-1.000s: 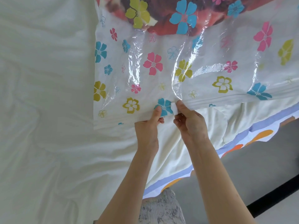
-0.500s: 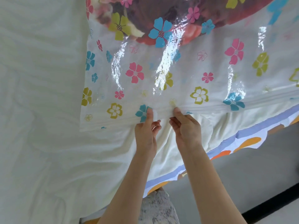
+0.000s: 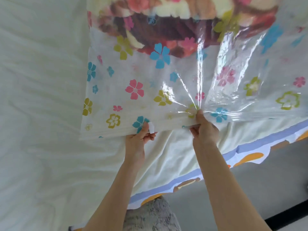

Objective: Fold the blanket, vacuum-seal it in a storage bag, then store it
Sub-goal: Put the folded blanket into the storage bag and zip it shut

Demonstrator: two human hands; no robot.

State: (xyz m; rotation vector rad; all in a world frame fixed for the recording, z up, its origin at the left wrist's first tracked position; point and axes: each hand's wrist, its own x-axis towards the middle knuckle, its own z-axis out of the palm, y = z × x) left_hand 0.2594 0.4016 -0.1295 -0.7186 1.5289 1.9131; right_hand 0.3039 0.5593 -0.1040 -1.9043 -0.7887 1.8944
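White bed sheet (image 3: 41,114) lies under my flowered storage bag (image 3: 166,90); no writing is readable. My left hand (image 3: 138,139) pinches its white slider clip (image 3: 151,127) at 6 o'clock, and my right hand (image 3: 204,129) fingers clamp the bag's edge at 5.

We see only part of the clear plastic storage bag printed with coloured flowers (image 3: 166,90): its top and right side run off the picture's edges. The folded blanket with a red, brown and cream pattern (image 3: 166,22) inside it is cut off at the top and smeared by glare and blur, so we cannot read its pattern. The fingers (image 3: 194,130) of our right hand (image 3: 205,130) curl under the bag's near edge and are mostly hidden. The small white piece (image 3: 151,127) pinched by our left hand (image 3: 137,142) is too small to identify.
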